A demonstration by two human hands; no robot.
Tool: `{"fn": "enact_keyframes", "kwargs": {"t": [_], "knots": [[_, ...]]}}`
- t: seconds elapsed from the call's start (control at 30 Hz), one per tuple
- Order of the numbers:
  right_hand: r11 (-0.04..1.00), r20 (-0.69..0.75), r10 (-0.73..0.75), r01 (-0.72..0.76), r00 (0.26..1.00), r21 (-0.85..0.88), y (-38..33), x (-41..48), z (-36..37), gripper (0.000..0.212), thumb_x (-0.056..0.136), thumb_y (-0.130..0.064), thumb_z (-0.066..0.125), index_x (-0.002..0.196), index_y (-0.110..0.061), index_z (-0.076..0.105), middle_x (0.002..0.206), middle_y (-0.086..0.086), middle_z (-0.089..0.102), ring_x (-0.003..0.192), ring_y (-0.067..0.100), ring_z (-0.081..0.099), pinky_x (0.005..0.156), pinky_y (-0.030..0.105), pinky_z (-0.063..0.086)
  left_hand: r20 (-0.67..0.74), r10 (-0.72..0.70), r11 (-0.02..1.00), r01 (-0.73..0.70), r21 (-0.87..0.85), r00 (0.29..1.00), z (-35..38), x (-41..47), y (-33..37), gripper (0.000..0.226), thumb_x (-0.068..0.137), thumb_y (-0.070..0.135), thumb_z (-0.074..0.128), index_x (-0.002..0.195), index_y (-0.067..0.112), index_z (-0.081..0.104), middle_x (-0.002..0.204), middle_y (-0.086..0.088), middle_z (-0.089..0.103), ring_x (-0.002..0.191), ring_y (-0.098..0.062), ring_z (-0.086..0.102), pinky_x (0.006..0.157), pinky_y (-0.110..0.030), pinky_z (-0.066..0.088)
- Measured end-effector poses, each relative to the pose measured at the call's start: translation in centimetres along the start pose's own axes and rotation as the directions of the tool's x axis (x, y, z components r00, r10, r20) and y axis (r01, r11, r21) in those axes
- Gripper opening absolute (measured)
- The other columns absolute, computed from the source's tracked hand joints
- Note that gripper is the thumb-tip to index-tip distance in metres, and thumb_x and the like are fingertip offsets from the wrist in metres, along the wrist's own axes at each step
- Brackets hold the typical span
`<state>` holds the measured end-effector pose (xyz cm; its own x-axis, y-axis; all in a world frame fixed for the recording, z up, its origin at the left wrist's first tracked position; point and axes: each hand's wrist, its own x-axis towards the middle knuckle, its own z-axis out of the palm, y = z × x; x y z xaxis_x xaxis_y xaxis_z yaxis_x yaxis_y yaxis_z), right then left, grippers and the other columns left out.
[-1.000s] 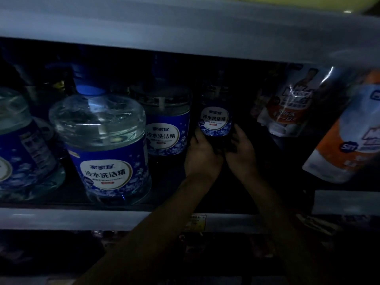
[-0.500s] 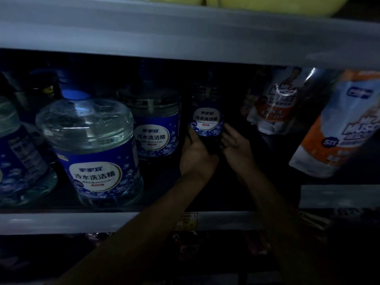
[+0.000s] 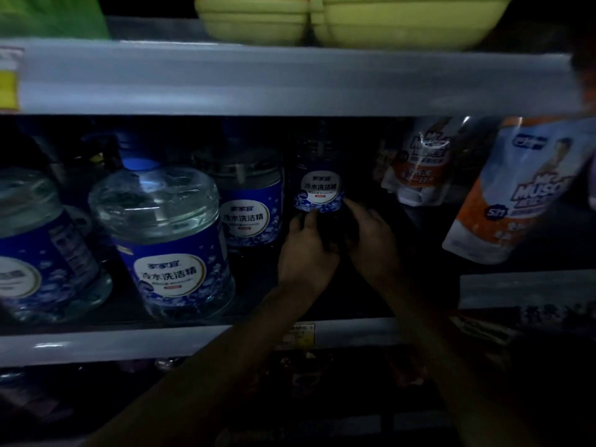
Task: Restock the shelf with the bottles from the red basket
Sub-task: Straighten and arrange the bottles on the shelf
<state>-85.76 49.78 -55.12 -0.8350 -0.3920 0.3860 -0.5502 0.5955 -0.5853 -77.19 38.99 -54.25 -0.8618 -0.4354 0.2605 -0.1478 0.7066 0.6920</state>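
Head cam: both hands deep in the shelf [image 3: 193, 341]. Left hand [image 3: 306, 253] & right hand [image 3: 371, 237] clasp the small bottle [image 3: 317, 191] low down, 1 per side, upright, just right of 2 big jugs [image 3: 167, 240].

Bare forearms [image 3: 206, 366], no sleeves

Dim store aisle — pale shelf edge [image 3: 290, 79] overhead, yellow-green tubs [image 3: 387, 24] stacked above, lower tier in shadow
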Motion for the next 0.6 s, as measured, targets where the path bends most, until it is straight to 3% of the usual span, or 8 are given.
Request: {"fn": "enact_keyframes", "kwargs": {"t": [0.07,0.17,0.33,0.6], "knots": [[0.965,0.112,-0.048,0.075,0.993,-0.251,-0.1,-0.9,-1.0,0.075,0.092,-0.016,0.066,0.158,-0.024,0.032,0.159,0.015,0.033,0.142,0.038,0.039,0.114,0.049,0.039,0.028,0.012,0.998,-0.014,0.062,1.000,-0.7,-0.7,0.1,0.068,0.091,0.021,0.067,0.153,0.018,0.039,0.152,-0.012,0.041,0.130,-0.034,0.052,0.100,-0.042,0.051],[0.911,0.202,-0.026,0.106,0.979,-0.399,-1.0,-2.5,-2.7,0.083,0.093,-0.028,0.067,0.161,-0.028,0.020,0.162,0.015,0.021,0.147,0.038,0.026,0.116,0.050,0.035,0.082,0.018,0.987,-0.031,0.160,0.997,-1.8,-2.1,0.4,0.066,0.092,0.027,0.064,0.153,0.020,0.038,0.147,-0.012,0.045,0.129,-0.036,0.051,0.096,-0.048,0.053],[0.897,0.174,-0.036,0.109,0.984,-0.428,-2.8,-5.2,-5.1,0.082,0.091,-0.036,0.068,0.160,-0.023,0.025,0.163,0.020,0.021,0.150,0.041,0.020,0.120,0.050,0.028,0.170,0.024,0.963,-0.069,0.261,0.985,-4.3,-5.3,1.0,0.063,0.091,0.033,0.063,0.148,0.020,0.040,0.139,-0.010,0.050,0.126,-0.035,0.052,0.096,-0.053,0.052],[0.914,0.185,0.056,0.024,0.981,-0.404,-8.4,-9.4,-8.9,0.087,0.094,-0.049,0.063,0.162,-0.025,0.015,0.166,0.022,0.011,0.154,0.038,0.006,0.124,0.049,0.019,0.188,0.113,0.889,-0.184,0.419,0.976,-10.8,-10.9,1.6,0.063,0.091,0.043,0.061,0.147,0.021,0.041,0.142,-0.007,0.048,0.133,-0.033,0.047,0.100,-0.047,0.049]]}}
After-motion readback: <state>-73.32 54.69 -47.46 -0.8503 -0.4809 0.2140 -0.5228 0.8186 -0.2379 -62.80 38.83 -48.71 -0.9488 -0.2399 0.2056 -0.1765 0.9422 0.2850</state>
